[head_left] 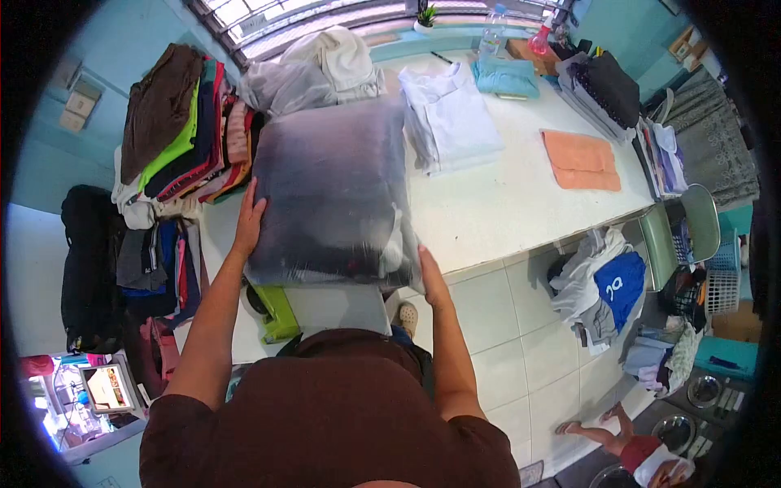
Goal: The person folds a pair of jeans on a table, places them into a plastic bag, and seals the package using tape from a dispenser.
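Note:
A large clear plastic bag packed with dark folded clothes (329, 179) is between my hands at the near edge of the white table. Something white shows through its lower right corner. My left hand (249, 218) presses along the bag's left side, fingers stretched up it. At the lower right corner, my right hand (431, 276) grips the plastic, its fingertips partly hidden behind the edge. Right behind the bag lies a pale garment heap (329, 69) partly in plastic. A folded white shirt (450, 114) lies just right of the bag.
The white table (488, 220) also bears a folded orange cloth (580, 160), a teal folded packet (506, 77) and dark stacked clothes (602, 93). Tall clothes piles (167, 122) stand left. Clothes heap (602, 281) and a green chair (679, 228) stand right. Another person (643, 455) sits lower right.

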